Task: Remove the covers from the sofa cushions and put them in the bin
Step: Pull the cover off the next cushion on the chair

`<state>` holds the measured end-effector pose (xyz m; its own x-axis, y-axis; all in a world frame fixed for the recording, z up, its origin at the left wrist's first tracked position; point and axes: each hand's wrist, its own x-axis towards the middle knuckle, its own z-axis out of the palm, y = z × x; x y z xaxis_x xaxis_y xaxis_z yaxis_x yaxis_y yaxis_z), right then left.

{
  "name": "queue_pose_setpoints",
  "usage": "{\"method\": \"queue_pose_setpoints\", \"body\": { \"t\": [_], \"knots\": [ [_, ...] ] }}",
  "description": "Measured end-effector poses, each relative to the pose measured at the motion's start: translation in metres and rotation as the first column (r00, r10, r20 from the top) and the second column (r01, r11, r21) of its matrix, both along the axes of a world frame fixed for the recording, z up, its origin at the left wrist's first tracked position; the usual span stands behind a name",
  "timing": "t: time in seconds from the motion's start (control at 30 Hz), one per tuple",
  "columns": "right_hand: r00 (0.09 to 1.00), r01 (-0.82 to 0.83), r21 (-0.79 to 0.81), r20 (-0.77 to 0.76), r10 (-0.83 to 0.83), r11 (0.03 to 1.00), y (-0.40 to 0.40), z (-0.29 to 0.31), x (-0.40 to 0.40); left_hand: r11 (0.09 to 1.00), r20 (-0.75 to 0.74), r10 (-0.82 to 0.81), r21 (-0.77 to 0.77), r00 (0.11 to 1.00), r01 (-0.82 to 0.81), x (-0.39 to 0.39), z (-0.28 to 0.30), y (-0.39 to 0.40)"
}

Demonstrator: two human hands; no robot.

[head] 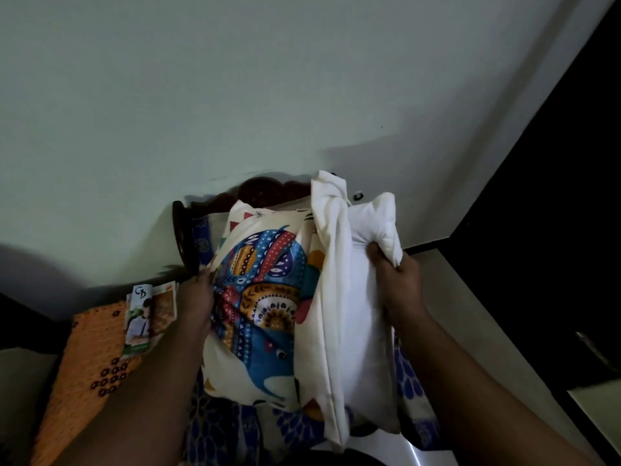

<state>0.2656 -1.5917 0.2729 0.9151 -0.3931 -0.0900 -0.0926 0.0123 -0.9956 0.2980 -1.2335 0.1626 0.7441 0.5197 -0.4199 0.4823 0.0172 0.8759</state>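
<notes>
**Cover half off, white insert being pulled out at 3 o'clock side**

Right hand (398, 280) clamps a bunched corner of the white cushion insert (364, 297), fingers curled tight round the fabric; reads as the pulling hand, drawing the insert out of the cover's open edge. Left hand (198, 297) is pressed against the 9 o'clock edge of the printed cushion cover (265, 297), seemingly pinching the cloth to anchor it, though the fingertips are hidden behind the fabric so the exact grip cannot be told. Opposed hands make sense: one holds the sleeve, the other drags the filling.

Cover and insert sit frame centre, held up in front of the person over a blue patterned sofa seat (221, 432). Carved dark wood sofa frame (183, 237) shows at 11 o'clock of the cover. No bin visible.

Cover look: cream ground, bold multicolour elephant print in blue, red, yellow with dots and triangles; slack, wrinkled near the left hand. Its plain cream inner side (331, 264) is folded back in a long flap running 12 to 6 o'clock between print and insert. Insert plain white, soft, crumpled at top.

At 9 o'clock: orange patterned cloth (87, 358) with printed leaflets (148, 314) lying on it. Pale wall (235, 79) behind
</notes>
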Motion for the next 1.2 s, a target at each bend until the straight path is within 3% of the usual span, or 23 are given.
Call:
{"method": "queue_pose_setpoints", "body": {
  "t": [0.1, 0.13, 0.2, 0.23, 0.3, 0.37, 0.4, 0.53, 0.63, 0.73, 0.93, 1.13, 1.2],
  "knots": [
    [0.998, -0.054, 0.019, 0.045, 0.054, 0.998, -0.010, 0.004, -0.003, 0.988, 0.003, -0.135, 0.079, 0.991, 0.134, -0.009, 0.038, -0.023],
    [0.994, -0.096, 0.024, 0.050, 0.095, 0.995, -0.016, 0.004, -0.002, 0.980, 0.038, -0.198, 0.034, 0.979, 0.197, -0.008, 0.049, -0.031],
    [0.979, -0.205, 0.054, 0.017, 0.204, 0.977, -0.027, -0.001, 0.000, 0.919, 0.124, -0.266, -0.268, 0.956, 0.290, 0.001, 0.068, -0.042],
    [0.965, -0.262, 0.055, -0.002, 0.263, 0.963, -0.032, -0.005, 0.002, 0.895, 0.132, -0.265, -0.336, 0.955, 0.295, 0.007, 0.076, -0.046],
    [0.921, -0.388, 0.055, -0.013, 0.389, 0.920, -0.036, -0.012, 0.005, 0.906, 0.135, -0.295, -0.276, 0.946, 0.322, 0.022, 0.076, -0.052],
    [0.871, -0.490, 0.029, 0.003, 0.490, 0.871, -0.038, -0.014, 0.009, 0.970, 0.157, -0.194, -0.115, 0.968, 0.213, 0.024, 0.079, -0.061],
    [0.864, -0.503, -0.019, -0.002, 0.503, 0.864, -0.037, -0.014, 0.010, 0.981, 0.206, -0.135, -0.108, 0.969, 0.160, 0.024, 0.078, -0.067],
    [0.975, -0.214, -0.250, 0.003, 0.222, 0.944, -0.024, -0.020, 0.011, 0.988, 0.202, -0.042, -0.134, 0.978, 0.070, 0.030, 0.068, -0.081],
    [0.993, -0.090, -0.137, 0.062, 0.099, 0.987, -0.014, -0.025, -0.005, 0.999, 0.092, 0.007, 0.053, 0.996, -0.012, 0.039, 0.069, -0.068],
    [0.989, 0.053, -0.072, 0.142, -0.042, 0.996, -0.027, -0.030, -0.019, 0.993, 0.021, 0.098, 0.058, 0.995, -0.099, 0.045, 0.053, -0.036],
    [0.970, 0.109, -0.031, 0.221, -0.099, 0.994, -0.038, -0.016, -0.034, 0.935, -0.141, 0.225, 0.310, 0.964, -0.173, 0.038, 0.031, -0.025],
    [0.948, 0.219, 0.089, 0.218, -0.233, 0.972, -0.052, 0.000, -0.037, 0.942, -0.159, 0.246, 0.271, 0.956, -0.198, 0.038, 0.015, 0.011],
    [0.935, 0.282, 0.112, 0.190, -0.299, 0.953, -0.059, -0.003, -0.030, 0.993, -0.161, 0.034, 0.116, 0.986, -0.015, 0.033, 0.014, -0.007]
  ]
}}
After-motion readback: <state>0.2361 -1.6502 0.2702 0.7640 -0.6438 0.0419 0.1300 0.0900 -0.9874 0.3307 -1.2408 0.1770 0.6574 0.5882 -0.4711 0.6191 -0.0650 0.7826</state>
